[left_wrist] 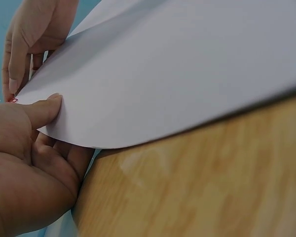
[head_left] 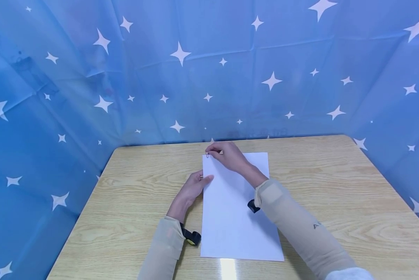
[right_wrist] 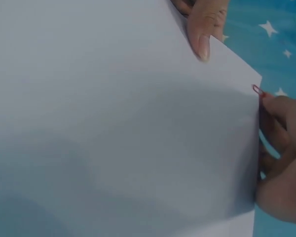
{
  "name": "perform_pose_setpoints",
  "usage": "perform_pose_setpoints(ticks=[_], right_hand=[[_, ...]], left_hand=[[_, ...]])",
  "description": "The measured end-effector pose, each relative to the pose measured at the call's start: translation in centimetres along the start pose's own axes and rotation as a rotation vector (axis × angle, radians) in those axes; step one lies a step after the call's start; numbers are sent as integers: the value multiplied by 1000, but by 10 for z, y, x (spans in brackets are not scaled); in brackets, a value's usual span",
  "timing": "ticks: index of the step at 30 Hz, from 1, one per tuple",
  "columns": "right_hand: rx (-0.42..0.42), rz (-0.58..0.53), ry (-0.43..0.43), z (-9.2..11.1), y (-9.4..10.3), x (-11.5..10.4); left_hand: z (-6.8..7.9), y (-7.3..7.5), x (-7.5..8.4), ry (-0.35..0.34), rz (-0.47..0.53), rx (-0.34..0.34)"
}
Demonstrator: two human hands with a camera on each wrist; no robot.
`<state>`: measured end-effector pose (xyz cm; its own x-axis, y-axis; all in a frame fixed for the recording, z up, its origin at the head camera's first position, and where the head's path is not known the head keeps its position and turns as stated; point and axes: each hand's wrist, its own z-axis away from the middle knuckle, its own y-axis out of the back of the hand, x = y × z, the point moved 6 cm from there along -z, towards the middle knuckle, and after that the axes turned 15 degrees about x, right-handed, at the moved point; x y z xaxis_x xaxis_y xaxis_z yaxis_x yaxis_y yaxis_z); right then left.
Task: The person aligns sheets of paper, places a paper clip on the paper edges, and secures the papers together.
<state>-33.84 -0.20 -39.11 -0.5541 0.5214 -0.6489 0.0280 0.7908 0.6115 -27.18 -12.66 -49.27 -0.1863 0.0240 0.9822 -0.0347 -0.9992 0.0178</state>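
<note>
Beneath the paper, the fingertips of the left hand are hidden, and the stretch of sheet under the right hand and its sleeve is covered too. The paper clip at the right hand's fingertips is partly covered by them and too small to tell how far it sits on the sheet. Beyond the hands, the wrist views crop the paper, and the right wrist view is blurred, its edge cutting off the right hand.
</note>
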Motion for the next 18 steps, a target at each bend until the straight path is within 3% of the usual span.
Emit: perform_pose_setpoints(ticks=[18], right_hand=[[-26, -16, -15, 2, 1, 2]], left_hand=[[1, -1, 1, -6, 12, -4]])
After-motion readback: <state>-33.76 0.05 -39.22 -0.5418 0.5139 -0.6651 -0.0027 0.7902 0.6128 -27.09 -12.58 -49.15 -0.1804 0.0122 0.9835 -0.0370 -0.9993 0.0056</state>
